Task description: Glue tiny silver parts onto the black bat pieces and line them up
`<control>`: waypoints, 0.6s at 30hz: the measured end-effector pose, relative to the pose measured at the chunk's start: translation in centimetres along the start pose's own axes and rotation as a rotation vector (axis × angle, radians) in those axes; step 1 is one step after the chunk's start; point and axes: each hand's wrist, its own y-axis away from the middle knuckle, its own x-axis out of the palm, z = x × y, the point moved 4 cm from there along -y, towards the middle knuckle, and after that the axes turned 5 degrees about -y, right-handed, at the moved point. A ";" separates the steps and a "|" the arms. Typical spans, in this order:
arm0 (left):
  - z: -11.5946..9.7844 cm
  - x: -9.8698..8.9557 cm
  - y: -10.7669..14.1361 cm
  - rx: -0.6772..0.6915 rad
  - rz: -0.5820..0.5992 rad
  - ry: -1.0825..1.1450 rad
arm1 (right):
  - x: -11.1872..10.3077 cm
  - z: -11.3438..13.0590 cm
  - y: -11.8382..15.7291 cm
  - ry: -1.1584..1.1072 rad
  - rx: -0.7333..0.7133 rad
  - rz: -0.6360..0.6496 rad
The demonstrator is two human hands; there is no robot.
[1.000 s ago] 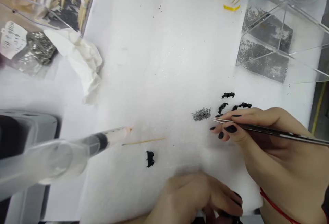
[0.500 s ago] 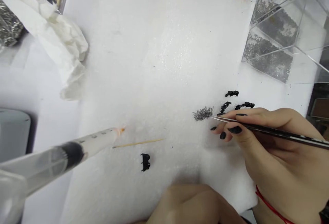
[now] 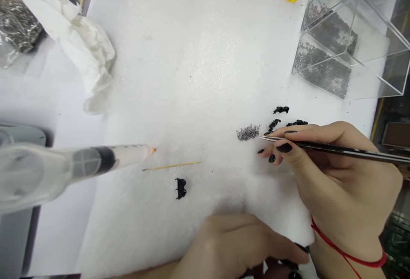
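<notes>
My right hand [image 3: 333, 172] is closed around slim tweezers [image 3: 320, 145]. The tweezer tips reach the right edge of a small heap of tiny dark wire-like parts [image 3: 248, 133]. Low in the view, my left hand [image 3: 237, 245] is curled, its fingertips pressed together around something dark that I cannot make out. Several small black moulded pieces lie near my right fingers, among them one piece [image 3: 281, 110] above the others. Another black piece [image 3: 181, 188] lies alone, left of centre. Just above it rests a thin wooden stick [image 3: 173, 166] with a dark end.
A clear syringe [image 3: 86, 161] with an orange tip juts in from the left. A crumpled white tissue [image 3: 86, 52] lies at upper left, beside a bag of metal bits [image 3: 19, 24]. At upper right stands a clear divided box [image 3: 368, 63] with tiny parts. White foam sheet [image 3: 153, 57] covers the surface.
The whole view has shifted slightly, so most things sit a little higher. More of my left hand and its curled fingertips show now. The tweezers stay at the heap.
</notes>
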 end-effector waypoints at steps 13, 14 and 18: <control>-0.8 -0.2 -0.4 -0.013 -0.032 -0.054 | 0.2 0.2 -0.1 0.041 -0.028 -0.007; -0.8 -0.2 -0.3 -0.010 -0.050 -0.049 | 0.2 0.3 -0.2 0.015 -0.027 -0.012; -0.2 -0.1 0.2 -0.108 -0.105 -0.015 | -1.8 0.7 -0.3 -0.125 -0.070 -0.081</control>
